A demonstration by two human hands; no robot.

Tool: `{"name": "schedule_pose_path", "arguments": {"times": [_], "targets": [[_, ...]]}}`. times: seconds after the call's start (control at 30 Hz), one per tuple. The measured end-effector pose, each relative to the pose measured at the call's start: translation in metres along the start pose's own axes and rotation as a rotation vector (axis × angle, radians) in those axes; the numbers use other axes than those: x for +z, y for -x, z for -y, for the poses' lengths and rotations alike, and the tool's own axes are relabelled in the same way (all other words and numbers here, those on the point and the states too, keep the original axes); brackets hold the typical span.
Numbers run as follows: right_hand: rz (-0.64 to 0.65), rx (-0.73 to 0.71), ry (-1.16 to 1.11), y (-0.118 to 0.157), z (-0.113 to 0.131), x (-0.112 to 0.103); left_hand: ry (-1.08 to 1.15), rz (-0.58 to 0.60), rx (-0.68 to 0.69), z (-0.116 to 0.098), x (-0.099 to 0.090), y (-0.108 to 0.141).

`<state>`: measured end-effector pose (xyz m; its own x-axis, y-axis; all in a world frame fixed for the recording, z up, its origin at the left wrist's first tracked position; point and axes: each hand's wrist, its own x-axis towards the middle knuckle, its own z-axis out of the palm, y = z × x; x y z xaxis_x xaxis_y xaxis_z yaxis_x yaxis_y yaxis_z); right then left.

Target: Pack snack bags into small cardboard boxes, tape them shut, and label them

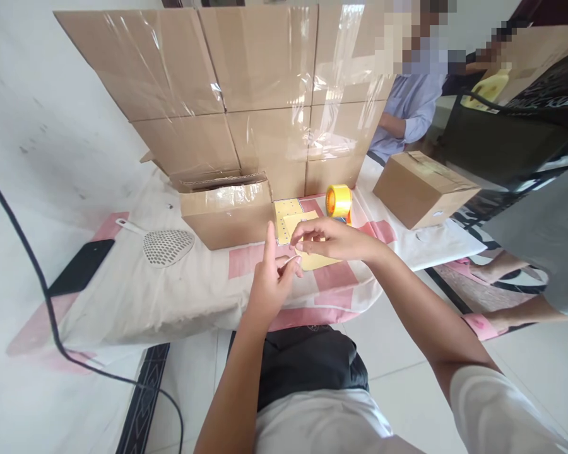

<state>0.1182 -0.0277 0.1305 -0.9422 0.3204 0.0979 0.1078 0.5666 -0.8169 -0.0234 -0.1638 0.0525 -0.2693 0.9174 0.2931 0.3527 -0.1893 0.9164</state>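
Observation:
My left hand [273, 280] is raised over the near side of the table, index finger pointing up. Its thumb and curled fingers pinch a small, thin white piece [291, 259]. Close beside it, my right hand [329, 239] is bent with thumb and fingertips drawn together; whatever they hold, if anything, is too small to make out. Under and behind the hands lie pale yellow sheets [317, 261], one printed with small dots. A roll of yellow tape [339, 200] on an orange dispenser stands just behind my right hand.
An open-topped cardboard box [230, 217] stands left of the sheets, before a wall of stacked cartons [265, 75]. A closed carton [423, 189] sits right. A white fly swatter [168, 247] and black phone-like slab [85, 265] lie left. People are at the right; a black cable [42, 284] hangs left.

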Motion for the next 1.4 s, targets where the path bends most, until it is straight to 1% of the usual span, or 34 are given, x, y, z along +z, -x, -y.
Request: {"name": "schedule_pose_path", "arguments": {"times": [0.1,0.17,0.3,0.4,0.5,0.6,0.73,0.83,1.03,1.17,1.2,1.33,1.4], "targets": [[0.169,0.018,0.041,0.0,0.01,-0.001,-0.294,0.038,0.141,-0.004,-0.012,0.004],[0.226,0.008,0.039,0.001,0.016,0.001,-0.486,0.063,0.212,-0.007,-0.02,0.007],[0.192,-0.068,0.115,0.005,0.025,0.008,-0.762,0.057,0.33,-0.013,-0.03,0.013],[0.132,-0.142,0.172,0.009,0.029,0.015,-0.857,0.017,0.402,-0.018,-0.033,0.018],[0.055,-0.226,0.247,0.013,0.033,0.021,-0.861,-0.004,0.424,-0.022,-0.036,0.022],[0.026,-0.299,0.299,0.016,0.035,0.025,-0.829,-0.021,0.423,-0.024,-0.038,0.026],[0.054,-0.39,0.347,0.017,0.038,0.03,-0.782,-0.061,0.377,-0.028,-0.041,0.032],[0.096,-0.423,0.366,0.017,0.041,0.032,-0.726,-0.084,0.336,-0.031,-0.043,0.035],[0.175,-0.367,0.425,0.014,0.049,0.031,-0.556,-0.082,0.329,-0.03,-0.045,0.033],[0.243,-0.376,0.432,0.006,0.055,0.027,-0.453,-0.082,0.256,-0.028,-0.043,0.03],[0.237,-0.363,0.431,0.004,0.057,0.026,-0.438,-0.075,0.241,-0.027,-0.043,0.029],[0.169,-0.222,0.48,-0.004,0.064,0.023,-0.414,-0.02,0.203,-0.027,-0.045,0.026],[0.172,-0.244,0.562,-0.007,0.066,0.022,-0.396,0.01,0.171,-0.028,-0.047,0.025]]}}
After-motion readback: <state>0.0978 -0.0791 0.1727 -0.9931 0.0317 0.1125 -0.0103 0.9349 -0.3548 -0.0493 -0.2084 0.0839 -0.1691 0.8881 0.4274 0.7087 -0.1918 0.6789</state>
